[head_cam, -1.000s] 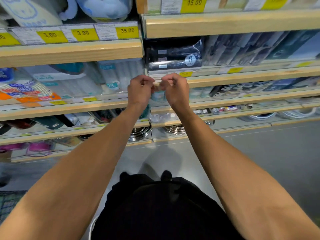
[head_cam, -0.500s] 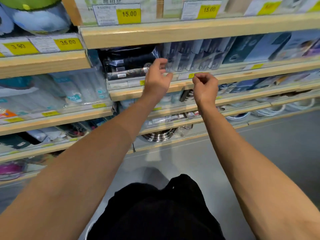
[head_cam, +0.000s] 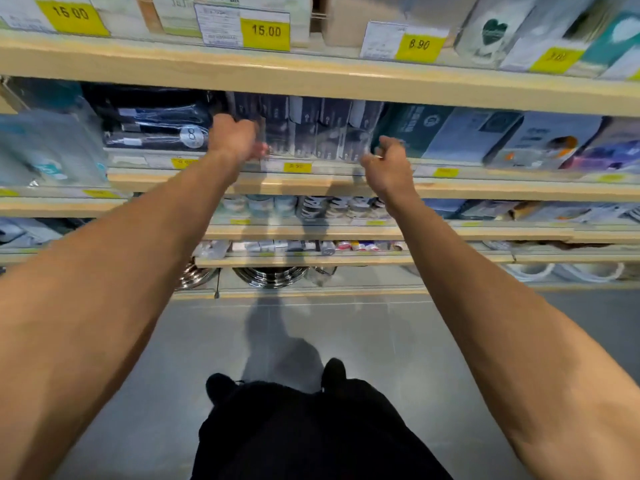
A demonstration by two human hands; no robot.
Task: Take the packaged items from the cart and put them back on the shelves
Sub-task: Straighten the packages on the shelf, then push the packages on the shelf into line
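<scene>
head | both hands: left (head_cam: pixel 235 136), right (head_cam: pixel 388 164) at dark packs (head_cam: pixel 311 129) | grip unclear, fingers blurred

Yellow price tags (head_cam: pixel 266 33), grey floor (head_cam: pixel 346 327)

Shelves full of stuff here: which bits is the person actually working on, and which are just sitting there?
In the job:
left hand
right hand
row of dark upright packs between the hands

Just there:
price tag 15.00
metal pans on the bottom shelf
green box
</scene>
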